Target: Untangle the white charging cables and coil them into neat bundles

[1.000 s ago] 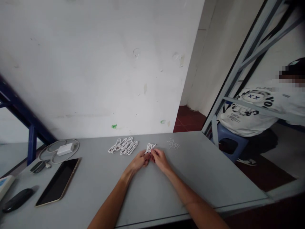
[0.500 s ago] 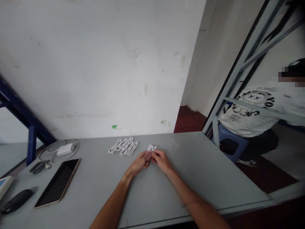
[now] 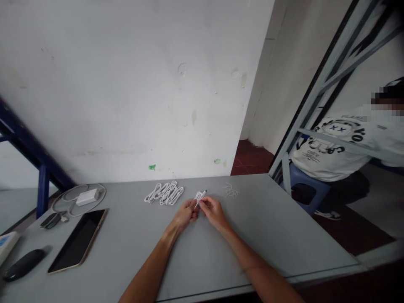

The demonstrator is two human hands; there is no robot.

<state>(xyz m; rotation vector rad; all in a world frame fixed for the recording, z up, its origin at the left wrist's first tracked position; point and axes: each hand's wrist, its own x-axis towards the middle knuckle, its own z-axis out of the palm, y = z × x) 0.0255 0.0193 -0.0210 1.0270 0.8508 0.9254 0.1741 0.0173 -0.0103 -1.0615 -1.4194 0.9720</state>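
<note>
A small bundle of white cable [image 3: 200, 195] is held between my two hands above the grey table [image 3: 195, 252]. My left hand [image 3: 186, 213] is closed around its lower left part. From the other side my right hand [image 3: 213, 209] pinches the bundle with thumb and forefinger. One cable end pokes out at the top right of the bundle. Several coiled white cables [image 3: 164, 193] lie just beyond my left hand. A loose cluster of thin white ties [image 3: 232, 190] rests beyond my right hand.
On the left lie a tablet [image 3: 78, 240], a white charger [image 3: 87, 197] with its cable, a small dark object [image 3: 53, 220] and a black mouse [image 3: 24, 264]. A white wall [image 3: 139, 92] backs the table. Past the metal frame [image 3: 303, 105], a person [image 3: 337, 143] sits on a blue stool.
My right fingers have shifted slightly on the cable bundle, and more of its top now shows. My left hand keeps its hold in nearly the same place.
</note>
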